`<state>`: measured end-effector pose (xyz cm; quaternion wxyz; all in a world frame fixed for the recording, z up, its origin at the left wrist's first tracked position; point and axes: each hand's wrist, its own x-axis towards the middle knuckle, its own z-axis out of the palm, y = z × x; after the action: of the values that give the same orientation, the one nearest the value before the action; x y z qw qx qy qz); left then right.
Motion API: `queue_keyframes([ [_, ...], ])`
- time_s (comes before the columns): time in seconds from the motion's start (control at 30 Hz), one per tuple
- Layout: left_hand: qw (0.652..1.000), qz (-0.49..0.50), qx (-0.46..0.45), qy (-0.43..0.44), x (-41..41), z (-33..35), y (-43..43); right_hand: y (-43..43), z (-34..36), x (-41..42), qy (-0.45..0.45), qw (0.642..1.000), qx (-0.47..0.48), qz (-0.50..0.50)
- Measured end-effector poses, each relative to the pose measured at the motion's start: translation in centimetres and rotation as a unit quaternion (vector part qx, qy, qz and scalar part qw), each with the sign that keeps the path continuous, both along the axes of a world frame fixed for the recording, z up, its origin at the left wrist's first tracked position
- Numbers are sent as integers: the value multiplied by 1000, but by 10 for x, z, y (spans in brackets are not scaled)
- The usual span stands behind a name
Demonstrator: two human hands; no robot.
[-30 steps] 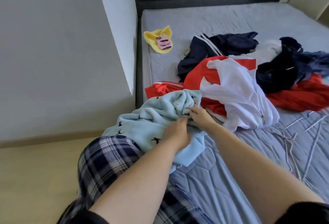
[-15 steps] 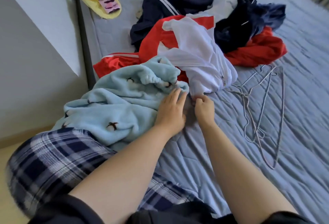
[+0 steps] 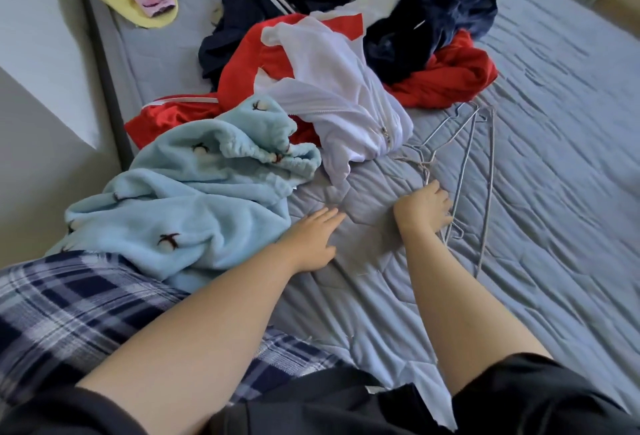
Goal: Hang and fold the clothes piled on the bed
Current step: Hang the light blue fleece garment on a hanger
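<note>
Several wire hangers (image 3: 426, 166) in right hand (image 3: 420, 208)

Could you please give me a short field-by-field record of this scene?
Setting: grey quilted bed under a clothes pile
Left hand: open, fingers straight, over the bed beside the light blue fleece garment
Right hand: grips the wire hangers
Pile: white zip jacket on a red garment, navy garments behind
Progress: nothing hung or folded yet
</note>
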<state>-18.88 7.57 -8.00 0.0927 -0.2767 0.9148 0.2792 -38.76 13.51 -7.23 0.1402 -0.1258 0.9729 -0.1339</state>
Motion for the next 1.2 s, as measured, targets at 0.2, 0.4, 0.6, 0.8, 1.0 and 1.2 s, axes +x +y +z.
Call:
queue_keyframes([
  [0.2, 998, 31, 48, -3, 10, 1, -5, 0, 3, -5, -37, 997, -62, -5],
  [0.4, 995, 59, 75, 14, 16, 6, -8, -3, 12, -1, -93, 994, -48, -10],
  [0.6, 994, 62, 84, 17, 20, 7, -9, -1, 8, 12, -97, 969, -189, -124],
  [0.8, 991, 84, 102, 30, 24, 7, -15, -7, 22, 21, -41, 904, -370, -210],
  [1.0, 991, 117, 42, 50, 27, 17, -17, -28, 44, 39, 51, 926, -370, -53],
  [1.2, 923, 143, -222, 281, 35, 50, -29, -59, 65, 75, 171, 911, -361, 106],
])
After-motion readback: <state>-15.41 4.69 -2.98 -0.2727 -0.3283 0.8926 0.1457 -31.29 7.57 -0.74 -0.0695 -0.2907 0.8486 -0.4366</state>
